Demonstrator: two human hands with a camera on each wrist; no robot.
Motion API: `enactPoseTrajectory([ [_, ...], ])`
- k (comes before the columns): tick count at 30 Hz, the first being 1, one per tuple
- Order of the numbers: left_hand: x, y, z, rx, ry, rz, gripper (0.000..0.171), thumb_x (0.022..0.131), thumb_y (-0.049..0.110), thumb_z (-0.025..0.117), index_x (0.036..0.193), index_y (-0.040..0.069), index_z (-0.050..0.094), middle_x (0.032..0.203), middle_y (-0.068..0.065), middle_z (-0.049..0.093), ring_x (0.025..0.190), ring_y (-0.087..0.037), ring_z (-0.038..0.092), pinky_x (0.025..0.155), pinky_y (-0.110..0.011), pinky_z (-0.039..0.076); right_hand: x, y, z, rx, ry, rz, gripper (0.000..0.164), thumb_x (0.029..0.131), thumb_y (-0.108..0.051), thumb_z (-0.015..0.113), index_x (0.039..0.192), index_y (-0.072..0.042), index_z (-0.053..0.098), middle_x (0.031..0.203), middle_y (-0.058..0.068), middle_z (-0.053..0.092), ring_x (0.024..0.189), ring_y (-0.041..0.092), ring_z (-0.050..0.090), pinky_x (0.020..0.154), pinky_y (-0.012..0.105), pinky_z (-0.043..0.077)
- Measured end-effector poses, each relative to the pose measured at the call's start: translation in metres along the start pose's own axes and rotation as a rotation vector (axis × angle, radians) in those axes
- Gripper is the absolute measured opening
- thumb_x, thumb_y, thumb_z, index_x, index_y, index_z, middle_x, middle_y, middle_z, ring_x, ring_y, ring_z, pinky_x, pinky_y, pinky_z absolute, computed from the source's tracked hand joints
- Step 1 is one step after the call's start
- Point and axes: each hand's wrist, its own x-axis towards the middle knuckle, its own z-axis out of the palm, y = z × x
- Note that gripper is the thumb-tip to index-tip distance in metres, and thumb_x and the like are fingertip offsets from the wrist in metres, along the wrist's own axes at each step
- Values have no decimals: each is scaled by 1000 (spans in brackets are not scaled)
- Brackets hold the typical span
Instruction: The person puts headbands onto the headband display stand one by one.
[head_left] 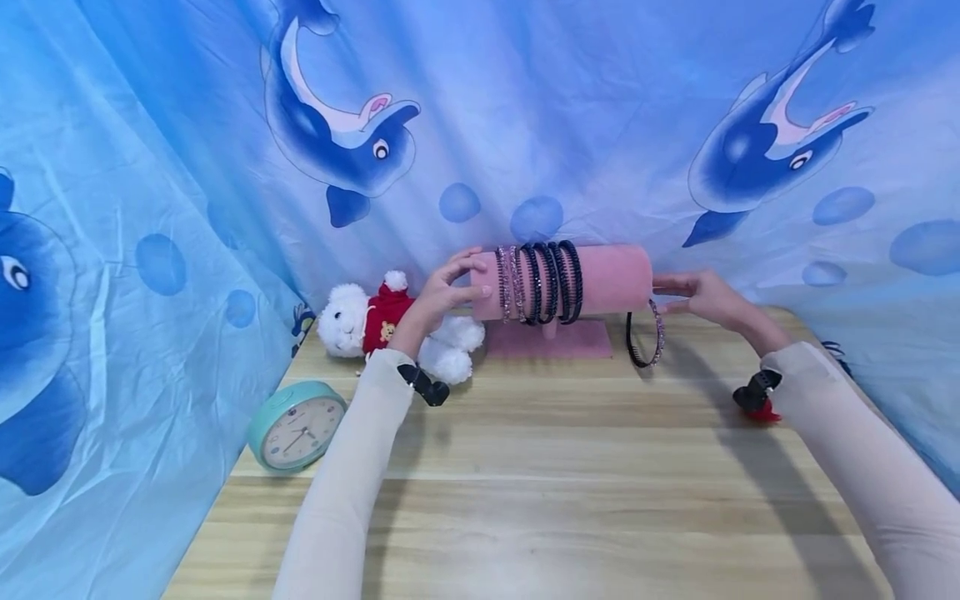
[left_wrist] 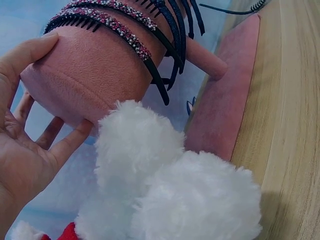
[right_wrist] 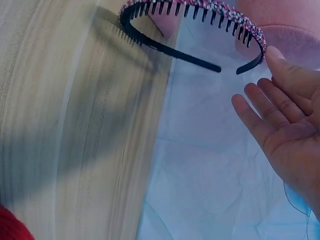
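A pink padded headband stand (head_left: 615, 275), a horizontal roll on a post, stands at the back of the table. Several headbands (head_left: 555, 283), black and pink-glittered, sit round its left half. My left hand (head_left: 450, 287) grips the roll's left end, thumb on top and fingers underneath in the left wrist view. At the right end is my right hand (head_left: 708, 298), its fingers (right_wrist: 275, 102) spread and extended. A loose glittered headband (right_wrist: 200, 6) with black teeth hangs below that end, one of its tips beside my right thumb; I cannot tell whether the thumb bears it.
A white plush toy (head_left: 341, 321) in a red top lies left of the stand, its legs close beneath my left hand. The teal alarm clock (head_left: 300, 429) stands nearer, at the table's left edge. Something red (head_left: 765, 411) shows under my right wrist. Blue dolphin-print cloth (head_left: 525, 108) hangs behind.
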Motion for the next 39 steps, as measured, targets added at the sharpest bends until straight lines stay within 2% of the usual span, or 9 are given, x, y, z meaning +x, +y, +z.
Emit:
enactPoseTrajectory([
  [4,1,1,0,-4,3,-7,30,85,5,77,101,29,70,160,10,40,149,-23,35,111,-47,51,-3,0,0,13,-8,23,61,94,-16,74,146,3,49,143,25,56,128,34,62,89,12,55],
  [8,0,2,1,-6,5,-2,30,85,4,76,102,29,70,160,10,40,149,-23,36,111,-47,51,-5,1,2,15,-21,7,56,96,-14,70,144,7,50,134,29,63,109,16,72,86,19,60],
  [11,1,2,1,-12,11,3,30,85,4,77,102,29,70,159,11,41,148,-23,37,111,-47,50,-6,1,5,30,-20,-4,51,98,-11,68,141,11,51,123,31,68,93,4,73,80,26,64],
  [13,1,2,0,-11,12,3,30,85,5,77,101,29,70,159,10,41,148,-22,37,112,-47,50,-6,1,7,42,-29,-2,49,99,-10,66,139,14,50,116,30,71,88,5,74,77,29,65],
  [16,1,1,0,-6,11,0,30,85,5,77,101,29,70,160,9,41,149,-23,36,112,-47,50,-9,0,12,77,-48,34,47,101,-11,63,138,16,51,110,29,73,86,15,77,76,32,65],
  [20,2,1,-1,-4,10,-3,30,85,5,77,101,30,70,161,9,40,150,-23,35,111,-47,50,-14,-2,19,102,-47,83,43,103,-15,61,133,16,56,107,27,75,89,26,77,74,30,65],
  [23,2,1,-1,-3,6,-6,30,86,5,76,100,31,70,161,8,40,149,-23,34,111,-48,50,-15,-1,23,113,-24,102,42,103,-17,60,130,15,59,104,25,76,90,27,77,74,29,65],
  [33,2,2,0,-7,-1,-9,29,87,5,76,102,29,68,164,7,36,151,-22,32,113,-49,48,-14,-7,34,254,30,157,46,104,-17,57,133,19,51,106,19,76,84,13,75,79,32,65],
  [39,2,2,-1,11,4,-5,29,86,5,77,101,29,68,161,9,40,150,-22,35,113,-51,48,-18,-8,37,297,38,170,53,103,-15,60,140,18,43,121,22,71,88,8,72,87,34,64],
])
